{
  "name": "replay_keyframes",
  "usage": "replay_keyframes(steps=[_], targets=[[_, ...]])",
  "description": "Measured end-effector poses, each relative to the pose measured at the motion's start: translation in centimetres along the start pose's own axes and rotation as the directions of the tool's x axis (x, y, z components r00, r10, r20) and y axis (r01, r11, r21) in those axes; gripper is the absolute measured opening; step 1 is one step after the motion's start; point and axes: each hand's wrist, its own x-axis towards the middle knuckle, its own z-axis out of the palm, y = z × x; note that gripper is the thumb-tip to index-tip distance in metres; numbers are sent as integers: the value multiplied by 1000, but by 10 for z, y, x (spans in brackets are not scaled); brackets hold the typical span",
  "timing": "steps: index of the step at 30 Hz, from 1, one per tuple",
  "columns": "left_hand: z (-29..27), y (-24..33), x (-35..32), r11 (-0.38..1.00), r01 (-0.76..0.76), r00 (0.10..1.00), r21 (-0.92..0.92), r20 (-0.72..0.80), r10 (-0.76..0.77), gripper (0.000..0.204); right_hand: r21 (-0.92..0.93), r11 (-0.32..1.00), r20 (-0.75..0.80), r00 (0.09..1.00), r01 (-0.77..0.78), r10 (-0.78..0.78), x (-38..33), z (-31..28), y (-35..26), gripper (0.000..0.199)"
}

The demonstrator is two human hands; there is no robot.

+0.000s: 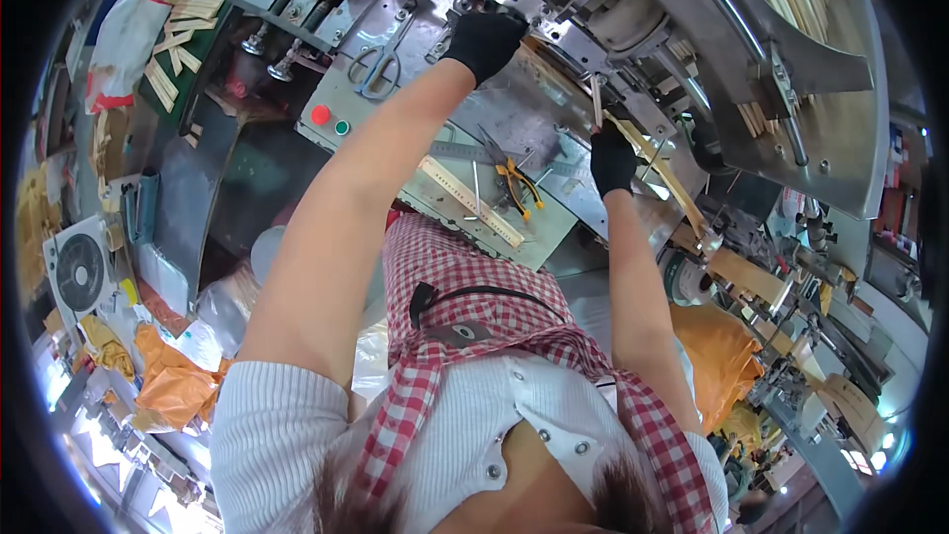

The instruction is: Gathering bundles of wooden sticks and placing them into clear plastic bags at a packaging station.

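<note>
2 gloved hands (487,44) (614,162) curl fingers at the machine (628,22).

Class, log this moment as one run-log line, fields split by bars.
left hand: gloved, at machine | right hand: gloved, at pale stick, grip unclear | lying nearby: blue-handled scissors, orange-handled pliers, pale ruler
</note>
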Motion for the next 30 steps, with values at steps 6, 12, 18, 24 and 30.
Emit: replay_keyframes(steps=[6,12,18,24,30], targets=[[18,-7,10,979,-188,963,77,-183,199,13,14,984,252,951,179,-177,-43,14,45,27],[2,-16,6,920,-306,917,247,-183,354,9,-8,970,291,928,243,-231,-70,-25,-7,16],[-11,-34,-17,971,-180,984,154,20,179,11,94,966,283,924,239,-256,-59,-11,-11,22],[-55,-64,-117,993,117,976,-12,188,-112,20,212,975,167,980,74,-110,-63,-8,-22,25],[-9,-53,-266,655,543,838,-525,286,-465,19,-88,937,1,941,338,-339,5,12,-20,42]])
